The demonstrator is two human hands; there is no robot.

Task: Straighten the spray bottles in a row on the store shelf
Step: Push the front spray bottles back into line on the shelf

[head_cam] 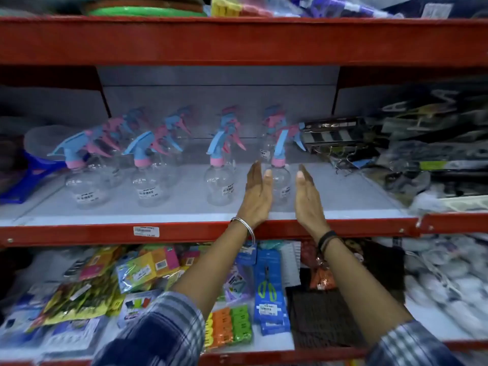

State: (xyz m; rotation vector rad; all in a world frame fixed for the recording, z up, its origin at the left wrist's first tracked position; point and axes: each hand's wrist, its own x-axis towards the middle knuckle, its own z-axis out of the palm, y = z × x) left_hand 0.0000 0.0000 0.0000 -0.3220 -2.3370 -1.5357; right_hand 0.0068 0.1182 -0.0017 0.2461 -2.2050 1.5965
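Clear spray bottles with blue and pink trigger heads stand in rows on the grey middle shelf (356,196). The front bottles are at the left (87,188), left of centre (148,186), centre (219,186) and right (281,180); more stand behind them. My left hand (257,194) and my right hand (307,199) are flat, fingers straight, flanking the right front bottle. The left thumb tip lies against that bottle; the right hand sits a little apart from it. Neither hand grips anything.
A red shelf lip (79,232) with a price tag runs along the front. Dark packaged goods (340,138) crowd the shelf right of the bottles, a blue plastic item (31,175) lies at the left. Packets and clips (269,286) fill the shelf below.
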